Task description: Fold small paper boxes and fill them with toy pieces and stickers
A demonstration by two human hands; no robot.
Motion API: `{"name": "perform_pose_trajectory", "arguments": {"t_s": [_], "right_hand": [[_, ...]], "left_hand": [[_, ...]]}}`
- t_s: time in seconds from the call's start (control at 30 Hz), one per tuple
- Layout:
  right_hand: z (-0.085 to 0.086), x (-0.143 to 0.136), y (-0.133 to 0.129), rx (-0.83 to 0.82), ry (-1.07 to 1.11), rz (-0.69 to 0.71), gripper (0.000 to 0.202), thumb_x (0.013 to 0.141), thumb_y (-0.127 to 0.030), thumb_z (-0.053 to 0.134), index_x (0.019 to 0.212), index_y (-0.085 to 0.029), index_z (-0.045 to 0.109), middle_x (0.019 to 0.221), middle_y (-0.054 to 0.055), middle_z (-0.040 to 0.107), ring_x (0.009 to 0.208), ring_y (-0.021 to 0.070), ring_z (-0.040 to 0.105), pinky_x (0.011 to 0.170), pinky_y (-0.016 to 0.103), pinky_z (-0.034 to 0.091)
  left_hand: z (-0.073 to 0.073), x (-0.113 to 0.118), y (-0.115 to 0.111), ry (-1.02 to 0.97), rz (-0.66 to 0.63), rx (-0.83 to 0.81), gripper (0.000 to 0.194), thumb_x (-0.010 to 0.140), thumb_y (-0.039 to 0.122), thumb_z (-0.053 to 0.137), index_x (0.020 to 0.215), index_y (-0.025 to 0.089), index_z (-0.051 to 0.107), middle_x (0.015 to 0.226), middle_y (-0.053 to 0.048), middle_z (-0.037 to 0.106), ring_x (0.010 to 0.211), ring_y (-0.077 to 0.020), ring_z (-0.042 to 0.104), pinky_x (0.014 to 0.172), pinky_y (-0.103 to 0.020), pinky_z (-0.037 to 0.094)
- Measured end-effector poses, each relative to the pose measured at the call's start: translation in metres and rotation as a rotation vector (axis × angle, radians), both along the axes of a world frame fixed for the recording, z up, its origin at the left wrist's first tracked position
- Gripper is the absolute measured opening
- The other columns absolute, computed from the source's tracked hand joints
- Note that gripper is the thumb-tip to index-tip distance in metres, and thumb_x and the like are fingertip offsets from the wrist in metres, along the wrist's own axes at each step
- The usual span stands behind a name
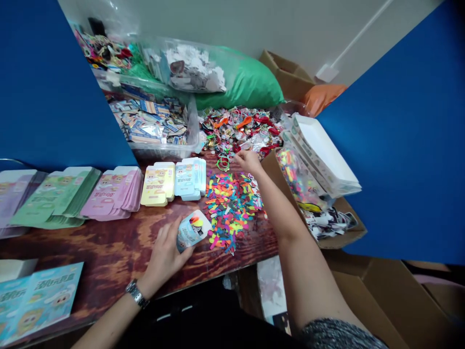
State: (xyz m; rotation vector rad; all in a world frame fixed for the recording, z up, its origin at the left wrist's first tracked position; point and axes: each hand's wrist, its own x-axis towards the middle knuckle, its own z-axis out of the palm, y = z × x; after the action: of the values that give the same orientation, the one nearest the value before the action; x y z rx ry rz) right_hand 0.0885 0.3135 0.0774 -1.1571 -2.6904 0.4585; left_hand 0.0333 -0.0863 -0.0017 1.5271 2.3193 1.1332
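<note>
My left hand (165,254) holds a small light-blue printed packet (192,229) just above the wooden table (109,247), with something colourful showing at its open end. My right hand (248,160) reaches far across to a heap of hair ties and shiny trinkets (241,128), fingers curled on the pile's near edge next to green elastic rings (223,163); whether it grips anything is unclear. Between the hands lies a spread of small multicoloured pieces (228,208).
Stacks of flat packets line the table: purple (14,191), green (54,196), pink (114,191), yellow (159,183), blue (191,178). A clear bin of cards (152,127), a green bag (247,82), cardboard boxes (341,232) and blue partitions surround the table.
</note>
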Motion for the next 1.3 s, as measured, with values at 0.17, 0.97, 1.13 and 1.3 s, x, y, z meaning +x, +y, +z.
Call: {"name": "perform_pose_trajectory", "arguments": {"t_s": [0.17, 0.97, 1.13, 1.3], "right_hand": [[0.020, 0.013, -0.026, -0.059, 0.055, 0.103, 0.026, 0.092, -0.033, 0.052, 0.091, -0.011, 0.066, 0.079, 0.003, 0.063, 0.067, 0.0087, 0.050, 0.065, 0.018, 0.033], [0.030, 0.041, -0.250, 0.129, 0.257, 0.754, 0.022, 0.097, -0.029, 0.051, 0.107, -0.016, 0.066, 0.104, 0.007, 0.064, 0.091, 0.0145, 0.060, 0.078, 0.025, 0.047], [0.029, 0.047, -0.256, 0.155, 0.305, 0.785, 0.028, 0.099, -0.033, 0.048, 0.111, -0.018, 0.068, 0.110, 0.009, 0.061, 0.101, 0.0161, 0.058, 0.086, 0.029, 0.051], [0.023, 0.051, -0.267, 0.240, 0.275, 0.937, 0.034, 0.096, -0.044, 0.052, 0.103, -0.017, 0.070, 0.131, 0.013, 0.053, 0.119, 0.0233, 0.052, 0.099, 0.040, 0.048]], "left_hand": [[0.005, 0.001, 0.002, -0.008, 0.013, 0.015, 0.072, 0.081, 0.035, 0.065, 0.144, 0.014, 0.035, 0.128, -0.015, 0.054, 0.114, -0.0292, 0.053, 0.097, -0.042, 0.047], [0.025, 0.006, -0.031, -0.203, 0.175, 0.058, 0.069, 0.072, 0.038, 0.073, 0.133, 0.015, 0.048, 0.122, -0.011, 0.060, 0.112, -0.0274, 0.059, 0.098, -0.041, 0.049], [0.027, 0.007, -0.036, -0.205, 0.162, 0.079, 0.071, 0.072, 0.040, 0.075, 0.134, 0.017, 0.048, 0.123, -0.010, 0.060, 0.111, -0.0273, 0.060, 0.095, -0.041, 0.052], [0.026, 0.006, -0.040, -0.290, 0.159, 0.099, 0.066, 0.075, 0.047, 0.073, 0.131, 0.020, 0.050, 0.121, -0.011, 0.062, 0.106, -0.0288, 0.063, 0.091, -0.044, 0.054]]}}
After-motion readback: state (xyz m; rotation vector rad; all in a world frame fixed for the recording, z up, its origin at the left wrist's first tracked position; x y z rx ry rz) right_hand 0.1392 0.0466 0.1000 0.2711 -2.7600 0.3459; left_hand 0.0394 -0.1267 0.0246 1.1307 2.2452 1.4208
